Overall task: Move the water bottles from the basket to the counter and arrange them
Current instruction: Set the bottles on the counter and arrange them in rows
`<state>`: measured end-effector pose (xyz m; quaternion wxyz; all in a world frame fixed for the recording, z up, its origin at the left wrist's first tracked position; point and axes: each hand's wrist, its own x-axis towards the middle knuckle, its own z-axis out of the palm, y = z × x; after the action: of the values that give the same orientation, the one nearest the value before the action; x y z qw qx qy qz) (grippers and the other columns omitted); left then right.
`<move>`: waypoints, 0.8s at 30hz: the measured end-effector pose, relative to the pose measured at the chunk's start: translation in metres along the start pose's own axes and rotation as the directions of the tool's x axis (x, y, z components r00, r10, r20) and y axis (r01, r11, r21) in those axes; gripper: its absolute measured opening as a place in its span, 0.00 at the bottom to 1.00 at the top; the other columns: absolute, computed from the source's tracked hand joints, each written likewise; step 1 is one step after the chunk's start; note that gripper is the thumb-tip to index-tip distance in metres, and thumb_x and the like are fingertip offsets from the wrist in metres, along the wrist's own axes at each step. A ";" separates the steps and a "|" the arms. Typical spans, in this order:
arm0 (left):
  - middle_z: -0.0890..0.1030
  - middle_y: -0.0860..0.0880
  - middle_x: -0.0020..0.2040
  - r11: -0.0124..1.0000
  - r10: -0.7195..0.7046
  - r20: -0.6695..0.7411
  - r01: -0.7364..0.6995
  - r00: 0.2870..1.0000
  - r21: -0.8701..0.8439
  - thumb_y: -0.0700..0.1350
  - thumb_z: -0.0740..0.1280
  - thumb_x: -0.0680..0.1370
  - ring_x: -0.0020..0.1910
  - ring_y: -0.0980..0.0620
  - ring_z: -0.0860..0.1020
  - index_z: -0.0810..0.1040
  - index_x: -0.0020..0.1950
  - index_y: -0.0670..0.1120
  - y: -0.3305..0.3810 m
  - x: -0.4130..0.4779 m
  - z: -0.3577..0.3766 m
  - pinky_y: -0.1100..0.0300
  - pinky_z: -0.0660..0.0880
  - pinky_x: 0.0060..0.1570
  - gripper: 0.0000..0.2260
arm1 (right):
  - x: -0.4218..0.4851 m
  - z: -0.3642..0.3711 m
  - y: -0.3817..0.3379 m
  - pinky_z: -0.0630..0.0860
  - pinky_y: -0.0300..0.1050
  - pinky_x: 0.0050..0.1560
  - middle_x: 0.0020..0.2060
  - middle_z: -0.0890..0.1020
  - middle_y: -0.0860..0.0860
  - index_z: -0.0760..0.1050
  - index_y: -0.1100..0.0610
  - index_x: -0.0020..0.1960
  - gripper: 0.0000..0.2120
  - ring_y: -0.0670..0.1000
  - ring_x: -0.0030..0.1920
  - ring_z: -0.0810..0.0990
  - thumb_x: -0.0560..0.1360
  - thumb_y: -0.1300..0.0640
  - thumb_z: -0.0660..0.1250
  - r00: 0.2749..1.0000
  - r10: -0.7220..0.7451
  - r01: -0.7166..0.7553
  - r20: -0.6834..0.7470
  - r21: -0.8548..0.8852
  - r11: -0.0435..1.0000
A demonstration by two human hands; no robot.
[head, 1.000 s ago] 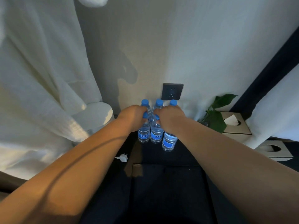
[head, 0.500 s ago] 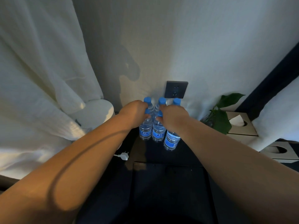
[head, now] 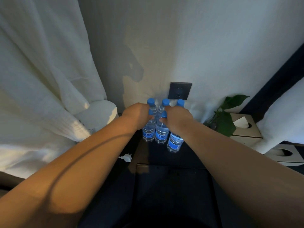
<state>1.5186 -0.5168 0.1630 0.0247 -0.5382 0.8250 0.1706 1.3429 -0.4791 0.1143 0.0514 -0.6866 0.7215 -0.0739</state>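
Several clear water bottles with blue caps and blue labels stand in a tight cluster on the dark counter (head: 158, 155), close to the wall. My left hand (head: 138, 116) is closed around the top of the front left bottle (head: 148, 132). My right hand (head: 178, 118) is closed over the top of the front right bottle (head: 174, 143), and its fingertips touch the cap of the front middle bottle (head: 161, 134). Three more blue caps (head: 165, 102) show behind my hands. A dark rectangular container (head: 172, 181), possibly the basket, sits in front of the cluster.
A dark wall socket (head: 180, 90) is right behind the bottles. A white plug (head: 127, 157) lies on the counter's left. To the right stand a green plant (head: 225, 120) and two tissue boxes (head: 246, 129). White fabric (head: 41, 79) hangs on the left.
Both hands have stayed on the bottle tops and the cluster has barely shifted. The view has tilted slightly.
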 end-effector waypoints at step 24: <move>0.83 0.44 0.52 0.999 0.016 -0.086 -0.019 0.996 -0.037 0.53 0.66 0.82 0.47 0.46 0.79 0.80 0.59 0.46 -0.010 0.001 0.006 0.52 0.78 0.50 0.13 | 0.001 -0.012 -0.003 0.68 0.47 0.44 0.42 0.73 0.48 0.71 0.54 0.71 0.20 0.51 0.41 0.72 0.82 0.48 0.66 0.999 -0.043 0.043 0.001 -0.005 0.999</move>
<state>1.5262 -0.5199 0.1544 -0.0221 -0.5380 0.8267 0.1631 1.3440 -0.4796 0.1263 0.0482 -0.7021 0.7067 -0.0728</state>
